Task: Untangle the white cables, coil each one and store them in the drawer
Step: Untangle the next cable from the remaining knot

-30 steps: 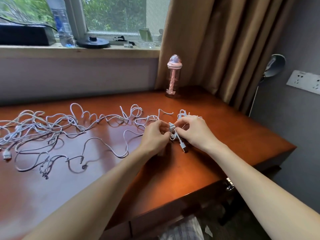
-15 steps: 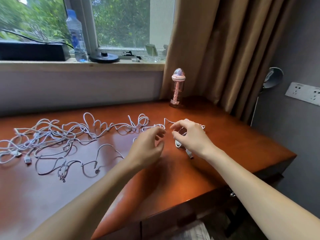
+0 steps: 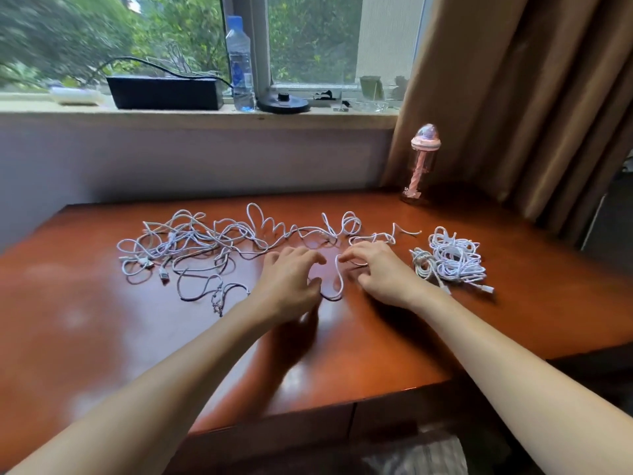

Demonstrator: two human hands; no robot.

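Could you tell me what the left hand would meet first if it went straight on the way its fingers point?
The left hand would most likely meet the wavy white cable lying just beyond its fingertips; depth is unclear, so it might pass above.

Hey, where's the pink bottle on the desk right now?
In the head view the pink bottle stands upright at the far right corner of the desk, beside the brown curtain, beyond the coiled cables.

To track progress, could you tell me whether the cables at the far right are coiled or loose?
Coiled: the bundles sit as compact stacked loops, apart from the loose tangle.
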